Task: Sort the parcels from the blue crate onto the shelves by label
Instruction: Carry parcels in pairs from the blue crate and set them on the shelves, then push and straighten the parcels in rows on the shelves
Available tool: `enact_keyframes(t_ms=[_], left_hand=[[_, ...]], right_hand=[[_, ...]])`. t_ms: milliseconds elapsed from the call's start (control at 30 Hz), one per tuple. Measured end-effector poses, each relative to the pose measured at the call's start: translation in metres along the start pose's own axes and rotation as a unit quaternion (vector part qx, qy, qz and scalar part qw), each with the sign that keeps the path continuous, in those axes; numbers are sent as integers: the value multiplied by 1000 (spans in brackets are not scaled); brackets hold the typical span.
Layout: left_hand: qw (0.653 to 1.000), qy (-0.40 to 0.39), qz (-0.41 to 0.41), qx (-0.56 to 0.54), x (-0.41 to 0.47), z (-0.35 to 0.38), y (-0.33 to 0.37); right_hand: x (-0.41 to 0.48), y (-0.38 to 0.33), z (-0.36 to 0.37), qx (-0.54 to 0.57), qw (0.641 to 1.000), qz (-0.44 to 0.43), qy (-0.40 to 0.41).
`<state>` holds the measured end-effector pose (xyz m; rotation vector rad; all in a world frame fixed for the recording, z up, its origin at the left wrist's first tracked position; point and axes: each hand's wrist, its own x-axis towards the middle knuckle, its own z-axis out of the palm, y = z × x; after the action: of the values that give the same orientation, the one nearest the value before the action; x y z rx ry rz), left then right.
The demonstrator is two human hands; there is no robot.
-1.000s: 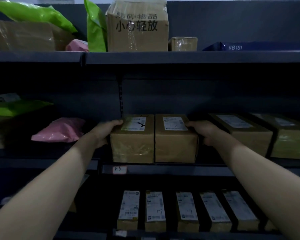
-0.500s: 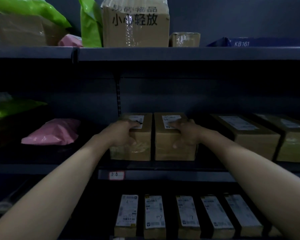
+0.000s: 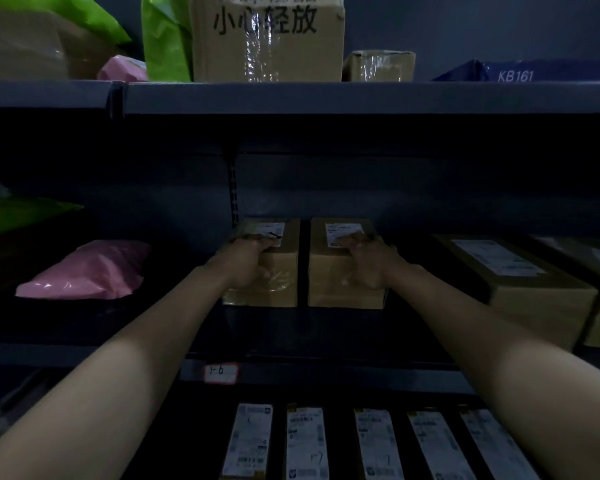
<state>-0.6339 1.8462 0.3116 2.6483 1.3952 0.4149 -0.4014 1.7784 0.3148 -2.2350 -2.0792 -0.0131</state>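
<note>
Two brown cardboard parcels with white labels stand side by side deep on the middle shelf (image 3: 326, 372), a narrow gap between them. My left hand (image 3: 245, 261) grips the front top edge of the left parcel (image 3: 281, 271), fingers over its label. My right hand (image 3: 364, 263) grips the front of the right parcel (image 3: 329, 282) the same way. A small tag (image 3: 220, 373) reading 1-6 is stuck to the shelf's front edge below them. The blue crate is out of view.
More labelled brown boxes (image 3: 520, 292) fill the middle shelf's right end; a pink mailer (image 3: 87, 271) and green bag (image 3: 18, 213) lie left. The top shelf holds a large printed carton (image 3: 267, 39), green bags, a small box. Several narrow labelled parcels (image 3: 305, 445) line the bottom shelf.
My hands moved from the outer sides of the two parcels onto their front top edges. The parcels slid farther back on the shelf and a gap opened between them.
</note>
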Motion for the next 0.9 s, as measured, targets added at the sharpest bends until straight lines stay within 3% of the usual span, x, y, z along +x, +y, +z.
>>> enact_keyframes(t_ms=[233,400,633,767,900], left_hand=[[1000,1,-13,-21,2,-1,-1],[991,30,-8,128,-8,0,22],[972,172,161,24,-20,0,134],[959,127,249,-56,-25,20,204],[955,92,277,-50,-24,44,253]], right_hand=[[2,2,3,-9,1000,-11,-4],[-19,2,-2,-6,998,-12,58],[-91,33,-29,-47,979,23,198],[-146,87,-40,-64,965,91,236],[-188,147,-44,-50,956,200,208]])
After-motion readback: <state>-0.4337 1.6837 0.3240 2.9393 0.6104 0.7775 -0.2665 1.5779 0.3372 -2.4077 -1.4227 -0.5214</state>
